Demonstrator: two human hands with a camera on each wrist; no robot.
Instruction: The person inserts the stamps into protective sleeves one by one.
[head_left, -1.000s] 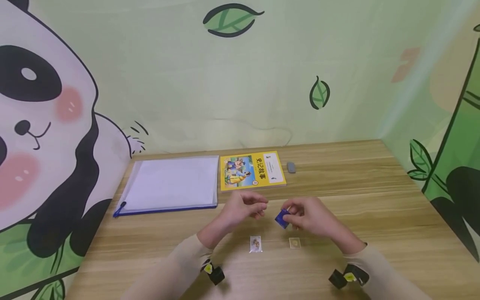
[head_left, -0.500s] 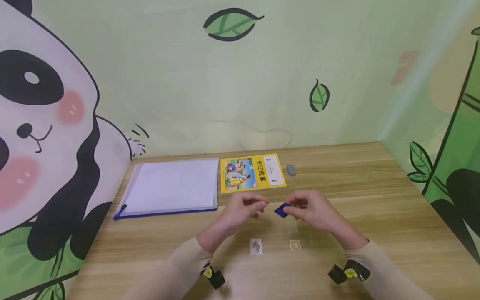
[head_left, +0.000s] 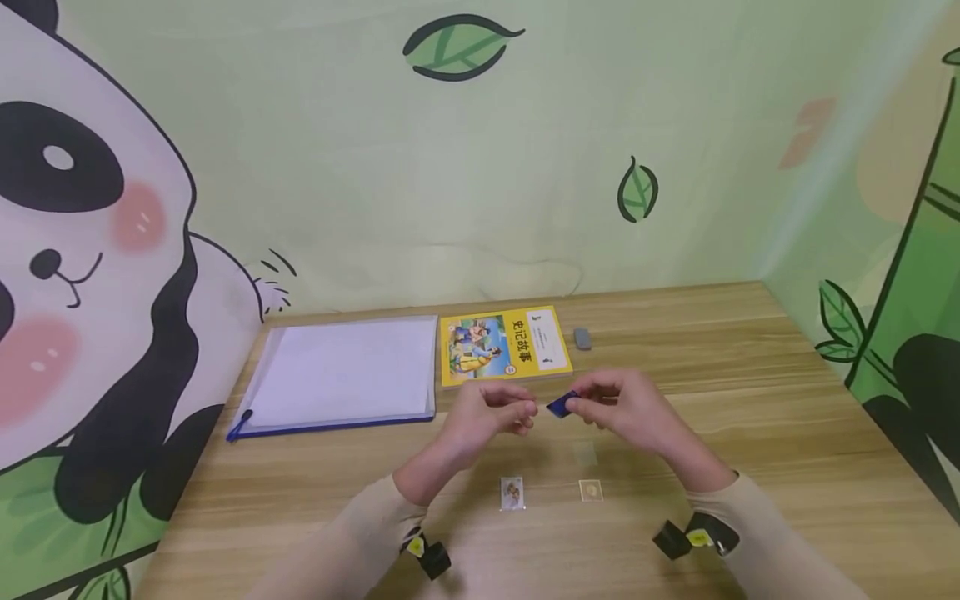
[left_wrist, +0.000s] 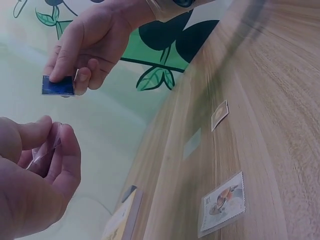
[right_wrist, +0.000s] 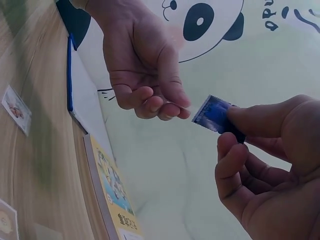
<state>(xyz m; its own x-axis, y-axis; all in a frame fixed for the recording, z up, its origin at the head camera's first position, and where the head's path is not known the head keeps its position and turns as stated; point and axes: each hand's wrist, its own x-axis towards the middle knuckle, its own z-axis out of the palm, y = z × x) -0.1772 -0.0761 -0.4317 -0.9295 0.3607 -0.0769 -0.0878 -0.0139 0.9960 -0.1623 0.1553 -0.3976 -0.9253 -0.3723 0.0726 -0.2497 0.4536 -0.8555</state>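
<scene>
One small dark blue stamp with toothed edges (head_left: 562, 406) is pinched between the thumb and forefinger of the right hand (head_left: 626, 415), held in the air above the wooden table (head_left: 750, 433) and just in front of the yellow book; the remaining right fingers are curled loosely beneath it. In the right wrist view the blue stamp (right_wrist: 214, 114) sticks out from the fingertips toward the other hand, close to it but not touching. The left hand (head_left: 487, 419) has its thumb and fingers drawn together, and the left wrist view shows them pinching one thin clear plastic sleeve (left_wrist: 46, 149), hard to see against the skin. Two more small stamps lie flat on the table below the hands: one white-edged stamp with a brown picture (head_left: 512, 492) beneath the left hand, and one pale square stamp with a yellowish round mark (head_left: 590, 490) beneath the right, well apart from each other. Between the hands and these lies one faint clear square patch (head_left: 584, 452), whose nature I cannot tell. Farther back sit one yellow picture book with Chinese characters (head_left: 504, 345), one small grey eraser (head_left: 582, 337) just to its right, and one clear document folder with a blue edge and white paper inside (head_left: 341, 375) to its left. Both wrists carry one black camera mount each.
</scene>
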